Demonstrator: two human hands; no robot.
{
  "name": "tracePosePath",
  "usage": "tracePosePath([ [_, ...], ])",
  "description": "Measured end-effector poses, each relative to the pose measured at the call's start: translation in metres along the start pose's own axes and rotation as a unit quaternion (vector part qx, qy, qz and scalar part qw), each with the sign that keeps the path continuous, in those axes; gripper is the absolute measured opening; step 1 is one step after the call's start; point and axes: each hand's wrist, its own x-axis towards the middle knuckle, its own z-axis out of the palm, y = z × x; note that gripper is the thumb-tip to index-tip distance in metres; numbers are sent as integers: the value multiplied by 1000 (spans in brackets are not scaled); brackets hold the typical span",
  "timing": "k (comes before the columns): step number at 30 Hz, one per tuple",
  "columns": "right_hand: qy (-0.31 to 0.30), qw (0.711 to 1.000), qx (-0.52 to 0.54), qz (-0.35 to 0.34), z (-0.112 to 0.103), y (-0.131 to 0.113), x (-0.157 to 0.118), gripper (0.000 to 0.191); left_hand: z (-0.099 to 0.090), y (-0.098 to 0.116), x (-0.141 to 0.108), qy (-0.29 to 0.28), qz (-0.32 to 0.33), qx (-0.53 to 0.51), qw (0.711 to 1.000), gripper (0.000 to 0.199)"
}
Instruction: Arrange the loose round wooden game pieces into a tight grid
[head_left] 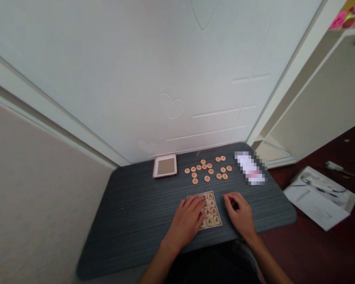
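Observation:
Round wooden Chinese chess pieces with black characters (210,221) lie in rows in a shallow white-edged box (219,215) near the table's front edge. My left hand (187,216) lies across the left part of this box, fingers stretched over the pieces and hiding some of them. Just right of the box, my right hand (239,213) rests at the table with its fingers curled in toward the thumb. Whether anything is between those fingertips is hidden. Farther back, several loose pieces with red characters (204,167) are scattered on the table.
A box lid or tray with a brown inside (166,166) sits at the back of the dark table (130,209), against a white panel. A blurred-out white item (251,169) lies at the right. An open white box (321,199) is on the floor beyond the table.

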Motion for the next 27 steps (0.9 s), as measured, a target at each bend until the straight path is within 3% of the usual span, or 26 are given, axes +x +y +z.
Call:
tracePosePath([
  [13, -5, 1000, -4, -2, 1, 2, -1, 22, 4, -9, -12, 22, 6, -4, 1000, 33],
  [17, -4, 1000, -8, 3, 1, 1, -1, 23, 5, -18, -14, 61, 6, -15, 998, 30],
  [22, -12, 1000, -13, -3, 2, 0, -1, 23, 6, -37, -18, 137, -55, -56, 987, 31],
  [27, -45, 999, -10, -29, 3, -4, -2, 24, 17, -48, -29, 155, -107, -96, 977, 50],
])
